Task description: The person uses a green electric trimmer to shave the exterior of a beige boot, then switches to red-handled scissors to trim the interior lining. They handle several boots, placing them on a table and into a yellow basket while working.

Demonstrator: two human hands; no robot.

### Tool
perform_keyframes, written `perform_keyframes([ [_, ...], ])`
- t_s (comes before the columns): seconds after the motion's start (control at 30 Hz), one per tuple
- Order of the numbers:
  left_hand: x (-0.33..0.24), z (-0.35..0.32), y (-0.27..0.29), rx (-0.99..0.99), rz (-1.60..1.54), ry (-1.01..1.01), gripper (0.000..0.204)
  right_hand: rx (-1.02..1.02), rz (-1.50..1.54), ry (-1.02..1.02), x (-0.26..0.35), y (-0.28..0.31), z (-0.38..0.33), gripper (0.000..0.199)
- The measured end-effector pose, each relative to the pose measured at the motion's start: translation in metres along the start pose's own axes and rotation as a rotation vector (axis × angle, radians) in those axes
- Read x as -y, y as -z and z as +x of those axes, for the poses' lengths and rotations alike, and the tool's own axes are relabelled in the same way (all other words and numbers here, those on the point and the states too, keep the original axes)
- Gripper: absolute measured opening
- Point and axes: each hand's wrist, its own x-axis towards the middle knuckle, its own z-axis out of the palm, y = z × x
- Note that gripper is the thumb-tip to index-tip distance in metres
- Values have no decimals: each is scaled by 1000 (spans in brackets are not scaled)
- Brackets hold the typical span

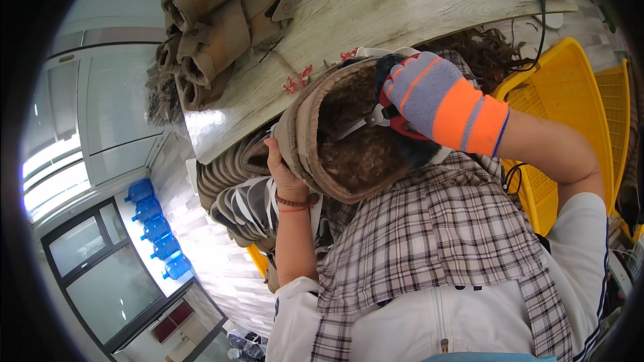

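Head: oval, fuzzy brn lining (362, 164)

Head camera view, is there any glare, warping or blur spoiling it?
Head view: glare whitens the table at its left corner, and the window is blown out. Head view again: the table edge curves, and a dark rim frames the picture. Same head view: the fur-lined boot is dim inside, but the scissors and right hand show no obvious blur.

Your gloved right hand (429, 94) curled tight, elbow (590, 177) bent; your bare left hand (287, 177) thumb-up, fingers hidden; both short of tabletop (376, 10) near edge.
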Motion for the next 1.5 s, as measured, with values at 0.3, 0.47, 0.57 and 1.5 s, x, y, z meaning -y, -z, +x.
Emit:
perform_keyframes([
  [0.3, 2, 4, 7, -13, 32, 6, 59, -32, -50, 3, 2, 2, 2, 12],
  [0.47, 0, 13, 40, 343, -103, 114, 60, 87, -51, -23, 5, 3, 6, 22],
  [0.57, 0, 12, 40, 338, -76, 111, 60, 120, 2, -22, 5, 11, 3, 26],
  [1.5, -19, 66, -65, 456, 154, 6, 61, -815, 507, -1103, -288, -22, 110, 35],
])
